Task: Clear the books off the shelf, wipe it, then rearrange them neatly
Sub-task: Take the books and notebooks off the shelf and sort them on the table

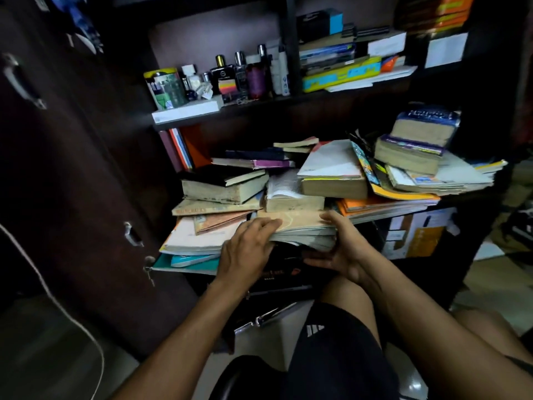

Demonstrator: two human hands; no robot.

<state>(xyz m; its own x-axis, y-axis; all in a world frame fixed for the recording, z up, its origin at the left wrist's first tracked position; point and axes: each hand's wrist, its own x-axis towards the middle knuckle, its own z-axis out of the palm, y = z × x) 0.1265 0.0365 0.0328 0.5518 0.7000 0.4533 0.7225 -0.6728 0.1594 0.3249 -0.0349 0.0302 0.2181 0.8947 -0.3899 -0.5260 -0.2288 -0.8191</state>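
Note:
A dark shelf (450,197) carries a messy heap of books. At its front edge lies a tan-covered stack of thin books (300,226). My left hand (248,249) grips this stack's left end, fingers over the top cover. My right hand (343,243) holds its right end, thumb on top and fingers curled beneath. Right behind the stack sits a thick open book (288,194). A thick black-covered book (222,184) lies to the left and a white-covered thick book (331,171) to the right. Two fat paperbacks (415,142) are piled at the far right.
The upper shelf holds perfume bottles (230,76) and flat books (340,73). A dark cabinet door (72,168) with handles stands at the left, a white cable (57,298) across it. A black book (282,275) lies under my hands. My knees in black shorts (331,350) are below.

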